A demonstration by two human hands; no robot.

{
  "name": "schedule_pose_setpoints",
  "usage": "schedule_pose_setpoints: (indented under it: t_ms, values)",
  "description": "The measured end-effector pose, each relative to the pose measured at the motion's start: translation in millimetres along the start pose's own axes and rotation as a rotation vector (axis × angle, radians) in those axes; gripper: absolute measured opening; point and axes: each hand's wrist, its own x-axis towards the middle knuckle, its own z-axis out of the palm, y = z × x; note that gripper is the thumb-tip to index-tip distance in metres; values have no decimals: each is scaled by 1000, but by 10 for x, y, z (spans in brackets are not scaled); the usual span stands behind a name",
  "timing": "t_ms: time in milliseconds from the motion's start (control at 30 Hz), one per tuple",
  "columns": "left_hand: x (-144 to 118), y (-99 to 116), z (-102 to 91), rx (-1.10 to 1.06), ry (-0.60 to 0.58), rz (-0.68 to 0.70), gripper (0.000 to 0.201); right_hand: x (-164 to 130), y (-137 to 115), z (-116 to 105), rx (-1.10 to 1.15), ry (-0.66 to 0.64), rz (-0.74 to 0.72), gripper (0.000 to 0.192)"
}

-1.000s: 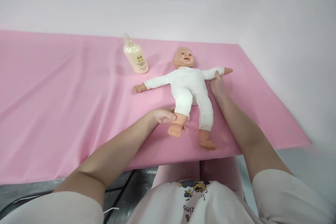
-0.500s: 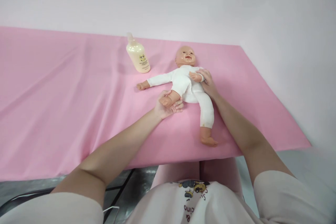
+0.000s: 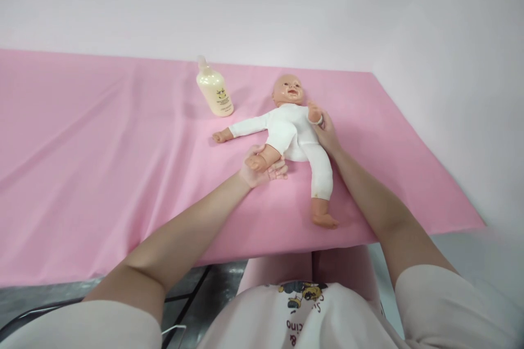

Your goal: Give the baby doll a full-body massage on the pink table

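Doll (image 3: pixel 305 126) lies face-up at twelve o'clock on pink cloth (image 3: pixel 123 174). My left hand (image 3: pixel 258 170) holds one ankle (image 3: pixel 271 155) from below; my right hand (image 3: pixel 328 130) grasps the opposite wrist (image 3: pixel 314 119). Tilting my left palm could drop that ankle, since my fingers (image 3: pixel 280 169) curl only loosely.

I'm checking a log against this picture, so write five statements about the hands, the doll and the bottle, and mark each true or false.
1. The left hand cups a lower leg of the doll. True.
2. The bottle is on the pink cloth. True.
3. The right hand holds the bottle. False: it holds the doll's arm close to its small hand.
4. The doll lies face down. False: it lies face up.
5. The doll's body is covered in white. True.
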Motion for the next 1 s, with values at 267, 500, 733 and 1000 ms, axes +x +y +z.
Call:
schedule_pose_setpoints:
  t_ms: [267,500,733,1000]
  values:
    - [-42,-80,-14,244,-414,-170,64,117,187,-112,388,365,220,29]
    - [-114,-38,-4,581,-490,-454,59,246,376,-271,552,473,446,24]
    - [-88,-50,-91,667,-479,-446,50,244,311,-258,541,458,473,25]
    - [-63,-105,-146,405,-620,-361,65,230,321,-244,479,410,405,25]
